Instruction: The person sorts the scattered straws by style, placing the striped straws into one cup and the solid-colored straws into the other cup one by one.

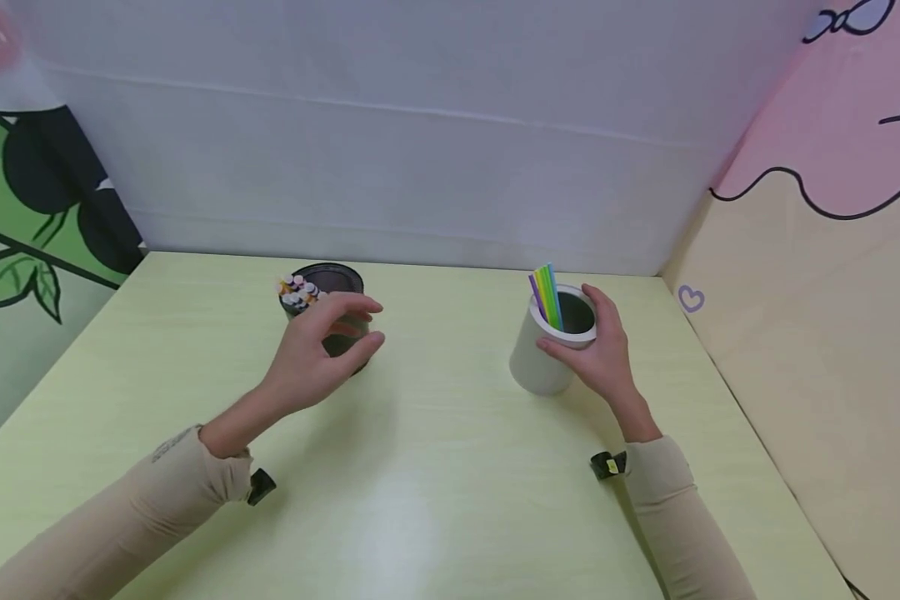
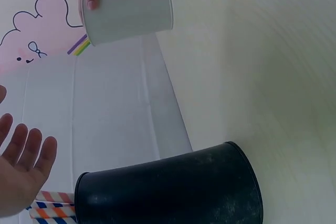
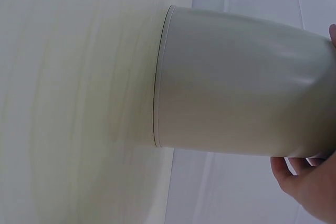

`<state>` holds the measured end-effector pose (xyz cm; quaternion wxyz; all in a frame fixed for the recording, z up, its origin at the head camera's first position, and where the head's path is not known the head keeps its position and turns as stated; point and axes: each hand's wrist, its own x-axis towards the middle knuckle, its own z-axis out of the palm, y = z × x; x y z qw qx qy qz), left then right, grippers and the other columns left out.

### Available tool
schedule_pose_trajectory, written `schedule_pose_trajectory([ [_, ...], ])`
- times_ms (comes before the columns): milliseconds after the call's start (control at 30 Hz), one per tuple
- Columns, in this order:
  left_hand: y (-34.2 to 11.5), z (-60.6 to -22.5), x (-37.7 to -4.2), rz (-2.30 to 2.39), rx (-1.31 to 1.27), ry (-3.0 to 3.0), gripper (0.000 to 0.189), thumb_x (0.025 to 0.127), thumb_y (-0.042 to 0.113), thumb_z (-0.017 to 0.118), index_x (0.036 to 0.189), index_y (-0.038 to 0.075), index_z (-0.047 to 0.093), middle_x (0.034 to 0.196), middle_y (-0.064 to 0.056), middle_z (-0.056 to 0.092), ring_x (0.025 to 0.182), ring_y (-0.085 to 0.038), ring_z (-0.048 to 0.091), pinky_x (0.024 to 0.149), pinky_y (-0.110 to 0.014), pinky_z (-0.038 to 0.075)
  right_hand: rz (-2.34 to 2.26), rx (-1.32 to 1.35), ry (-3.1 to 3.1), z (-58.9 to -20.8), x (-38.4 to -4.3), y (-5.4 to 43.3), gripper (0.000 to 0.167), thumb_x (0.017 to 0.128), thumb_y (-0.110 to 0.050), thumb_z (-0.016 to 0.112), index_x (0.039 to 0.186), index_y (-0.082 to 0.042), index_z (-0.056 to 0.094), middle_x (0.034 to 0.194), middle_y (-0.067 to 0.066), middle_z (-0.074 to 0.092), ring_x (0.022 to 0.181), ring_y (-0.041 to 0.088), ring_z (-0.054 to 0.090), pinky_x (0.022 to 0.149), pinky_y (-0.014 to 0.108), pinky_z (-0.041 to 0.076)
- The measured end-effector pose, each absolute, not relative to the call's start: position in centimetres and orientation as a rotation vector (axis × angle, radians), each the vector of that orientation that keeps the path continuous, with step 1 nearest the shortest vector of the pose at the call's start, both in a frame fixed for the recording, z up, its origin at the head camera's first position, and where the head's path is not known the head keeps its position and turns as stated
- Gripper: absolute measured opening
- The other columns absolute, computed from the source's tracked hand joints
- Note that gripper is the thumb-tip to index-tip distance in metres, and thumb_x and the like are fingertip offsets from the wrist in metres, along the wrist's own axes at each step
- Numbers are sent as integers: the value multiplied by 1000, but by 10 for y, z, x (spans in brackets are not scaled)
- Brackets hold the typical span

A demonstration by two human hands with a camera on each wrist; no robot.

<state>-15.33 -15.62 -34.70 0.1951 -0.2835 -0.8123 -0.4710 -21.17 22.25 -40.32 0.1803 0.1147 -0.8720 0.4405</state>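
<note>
On the right of the table, a white cylindrical container (image 1: 537,367) holds several thin sticks (image 1: 547,297) in purple, yellow, green and blue. My right hand (image 1: 602,351) grips it near the rim, thumb on the near side and fingers on the far side. The right wrist view shows the container's smooth wall (image 3: 236,85) close up. At the left stands a black cylindrical container (image 2: 173,187) with several striped paper straws (image 2: 52,209) in it. In front of its rim hovers my left hand (image 1: 321,350), fingers loosely bent, with nothing held. The hand hides part of that container.
Both containers stand toward the back of the pale wooden table (image 1: 420,467). A white sheet-like backdrop (image 1: 420,175) rises behind it. Printed walls flank the table, a pink and cream one (image 1: 817,275) on the right and a green and black one (image 1: 45,200) on the left.
</note>
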Motion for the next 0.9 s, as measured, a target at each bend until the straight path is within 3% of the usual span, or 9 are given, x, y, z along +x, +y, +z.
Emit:
schedule_pose_trajectory([
  [133,-165,-349,-144,-1213,-854,-2296,34,83,1,71,115,10,62,110,1,63,97,-9,59,80,-21,51,1246,324,-2472,-403,-210,225,97,69,-28,87,147,-11,31,144,12,39,129,30,39,101,56,39],
  [633,-173,-356,-120,-1088,-870,-2339,38,81,2,73,117,14,63,117,1,62,104,-7,55,81,-23,48,1218,348,-2473,-396,-204,241,102,69,-26,86,151,-12,26,150,11,34,133,30,35,105,58,33],
  [900,-171,-356,-119,-1075,-909,-2329,39,81,3,73,117,14,62,117,1,61,105,-7,55,81,-20,47,1182,352,-2436,-384,-196,248,95,75,-28,80,152,-17,26,153,8,32,137,29,31,105,59,31],
])
